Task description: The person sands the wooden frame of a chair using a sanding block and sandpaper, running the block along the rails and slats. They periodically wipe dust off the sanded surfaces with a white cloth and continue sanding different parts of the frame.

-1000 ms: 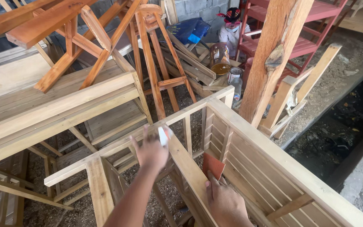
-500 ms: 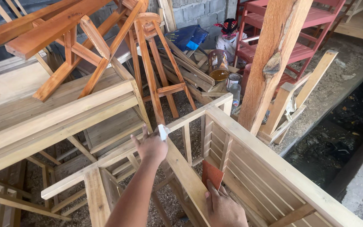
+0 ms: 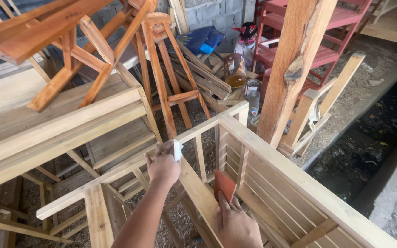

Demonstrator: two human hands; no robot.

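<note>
**Two hands on a bare wooden frame**

While the left hand (image 3: 163, 164) pinches a small white scrap (image 3: 178, 149) and rests on the slatted frame's rail (image 3: 116, 173) as if steadying it, the right hand (image 3: 236, 226) presses a reddish abrasive sheet (image 3: 224, 185) flat against the inner board (image 3: 198, 193).

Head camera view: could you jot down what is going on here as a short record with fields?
Setting: workshop crowded with bare wooden furniture
Left hand: grips a small white piece and rests on the top rail of a slatted wooden frame
Right hand: presses a reddish-brown sheet against a plank of that frame
Behind: wooden post, red shelving, jar of amber liquid
Ground: wood chips and shavings
</note>
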